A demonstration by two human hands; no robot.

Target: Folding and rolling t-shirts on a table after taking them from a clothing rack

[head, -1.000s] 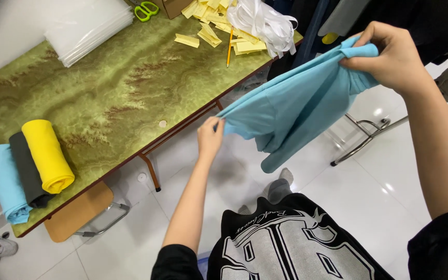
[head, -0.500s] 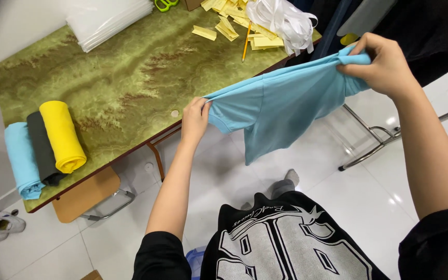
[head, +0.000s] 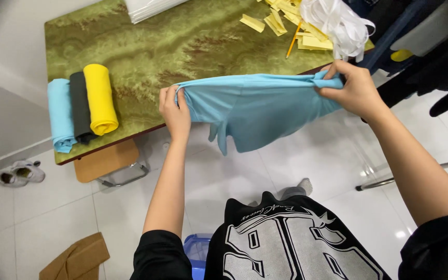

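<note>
A light blue shirt (head: 257, 109) hangs stretched between my two hands over the front edge of a green patterned table (head: 182, 46). My left hand (head: 173, 110) pinches one end of the shirt at the table's edge. My right hand (head: 351, 91) grips the bunched other end, off the table's right side. The shirt's lower part droops toward the floor.
Three rolled garments lie at the table's left: light blue (head: 60, 116), black (head: 80, 106), yellow (head: 99, 98). Yellow paper strips (head: 281, 18), a pencil (head: 292, 45) and white plastic bags (head: 338, 23) sit at the far right. A wooden stool (head: 107, 161) and shoes (head: 22, 172) are on the white floor.
Both hands have carried the shirt toward the table and pulled it out flatter and more level. My left hand now reaches the table's front edge.
</note>
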